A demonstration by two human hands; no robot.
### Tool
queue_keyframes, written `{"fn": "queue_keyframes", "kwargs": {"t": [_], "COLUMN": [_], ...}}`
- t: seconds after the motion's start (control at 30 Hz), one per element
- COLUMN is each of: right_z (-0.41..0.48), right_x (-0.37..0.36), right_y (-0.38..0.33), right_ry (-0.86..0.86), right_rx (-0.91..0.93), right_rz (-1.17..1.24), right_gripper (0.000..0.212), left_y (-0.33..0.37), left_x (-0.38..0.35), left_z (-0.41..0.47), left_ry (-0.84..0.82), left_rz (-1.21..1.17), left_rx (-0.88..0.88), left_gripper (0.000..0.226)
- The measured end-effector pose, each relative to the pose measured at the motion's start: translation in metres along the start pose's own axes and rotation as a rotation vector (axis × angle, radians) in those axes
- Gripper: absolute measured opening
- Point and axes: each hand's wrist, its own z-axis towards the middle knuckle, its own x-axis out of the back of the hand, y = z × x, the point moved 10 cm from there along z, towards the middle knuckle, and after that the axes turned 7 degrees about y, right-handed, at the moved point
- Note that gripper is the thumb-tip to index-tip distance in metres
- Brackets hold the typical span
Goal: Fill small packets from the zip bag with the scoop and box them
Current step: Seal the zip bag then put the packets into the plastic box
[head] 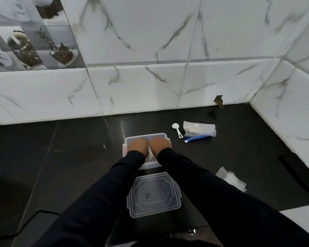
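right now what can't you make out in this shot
Head view only:
- Box contents: covered by the left hand and right hand pressed inside.
- Fingers: buried in the box, so any grip on a packet is unreadable.
- Zip bag contents: too small and blurred.
- Marks on the lid: too small to identify.
- Loose packets: overlapping, uncountable.

Counter (61, 166): glossy black. Wall tiles (150, 41): white with grey veining. Scoop (177, 129): white. Zip bag (200, 131): clear, blue strip. Sleeves (96, 202): black.
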Motion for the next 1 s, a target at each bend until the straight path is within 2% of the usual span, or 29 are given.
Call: {"fn": "queue_keyframes", "kwargs": {"t": [0.07, 0.13, 0.23, 0.33, 0.4, 0.5, 0.57, 0.67, 0.87, 0.9, 0.97, 1.0], "right_z": [-0.006, -0.012, -0.043, -0.114, -0.180, -0.273, -0.317, -0.340, -0.332, -0.330, -0.330, -0.330], "right_x": [-0.008, 0.004, 0.041, 0.036, 0.017, -0.031, -0.076, -0.121, -0.138, -0.139, -0.137, -0.133], "right_y": [-0.002, 0.007, 0.041, 0.107, 0.157, 0.219, 0.249, 0.267, 0.266, 0.267, 0.270, 0.270], "right_ry": [-0.103, -0.072, 0.196, 0.428, 0.572, 0.699, 0.611, 0.425, 0.300, 0.293, 0.299, 0.307], "right_rx": [0.028, -0.033, -0.194, -0.445, -0.648, -1.015, -1.248, -1.371, -1.402, -1.398, -1.397, -1.386], "right_rz": [0.075, 0.201, 0.486, 0.746, 0.843, 0.897, 0.932, 0.932, 0.941, 0.938, 0.945, 0.947], "right_gripper": [0.022, 0.022, 0.020, 0.011, 0.011, 0.018, 0.030, 0.047, 0.048, 0.045, 0.036, 0.031], "left_y": [0.004, 0.004, 0.011, 0.057, 0.104, 0.171, 0.212, 0.249, 0.280, 0.281, 0.285, 0.285], "left_x": [-0.009, -0.001, 0.027, 0.052, 0.047, 0.001, -0.041, -0.088, -0.121, -0.121, -0.123, -0.125], "left_z": [-0.003, -0.005, -0.004, -0.011, -0.020, -0.032, -0.043, -0.053, -0.058, -0.058, -0.059, -0.058], "left_ry": [-0.069, -0.043, 0.132, 0.291, 0.235, -0.106, -0.333, -0.491, -0.525, -0.526, -0.523, -0.523], "left_rz": [-0.008, -0.001, -0.104, -0.302, -0.485, -0.686, -0.695, -0.707, -0.732, -0.719, -0.676, -0.661], "left_rx": [-0.004, 0.015, 0.041, -0.068, -0.173, -0.245, -0.247, -0.199, -0.109, -0.113, -0.146, -0.156], "left_gripper": [0.020, 0.020, 0.019, 0.016, 0.021, 0.025, 0.031, 0.049, 0.046, 0.041, 0.015, 0.015]}}
